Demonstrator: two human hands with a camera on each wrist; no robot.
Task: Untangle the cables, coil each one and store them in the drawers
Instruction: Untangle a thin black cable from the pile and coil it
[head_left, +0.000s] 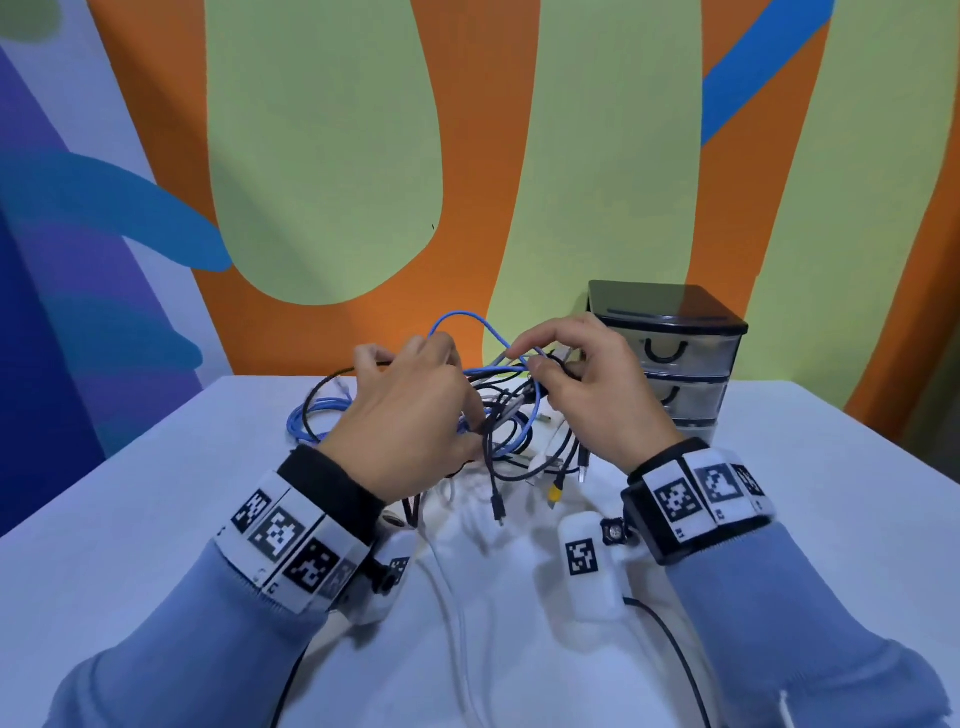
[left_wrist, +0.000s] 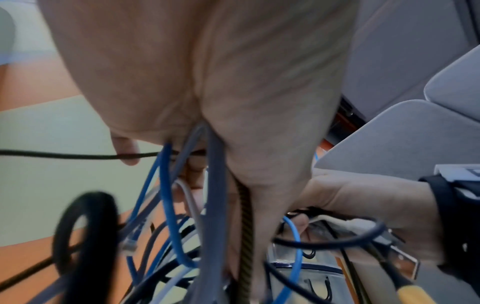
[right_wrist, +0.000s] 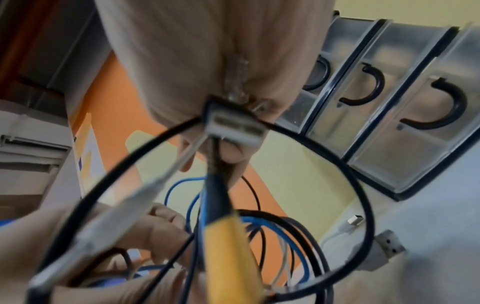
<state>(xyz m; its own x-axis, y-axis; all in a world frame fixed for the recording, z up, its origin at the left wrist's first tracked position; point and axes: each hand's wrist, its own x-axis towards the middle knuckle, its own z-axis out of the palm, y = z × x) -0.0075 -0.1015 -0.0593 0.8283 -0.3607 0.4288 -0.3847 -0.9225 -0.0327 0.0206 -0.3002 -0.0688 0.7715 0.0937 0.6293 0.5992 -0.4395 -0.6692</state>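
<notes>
Fingers of the left hand (head_left: 415, 415) and right hand (head_left: 597, 395) are curled round the cable tangle (head_left: 509, 415), held above the white table (head_left: 156, 519), left of the drawer unit (head_left: 675, 358)

Blue cables (left_wrist: 166, 185) are gripped in the left wrist view

A yellow-tipped plug (right_wrist: 228, 246) hangs below the right fingers (right_wrist: 231, 152)

The drawer unit (head_left: 675, 358) stands just right of the cable tangle (head_left: 498, 415), bare table (head_left: 156, 493) left.
</notes>
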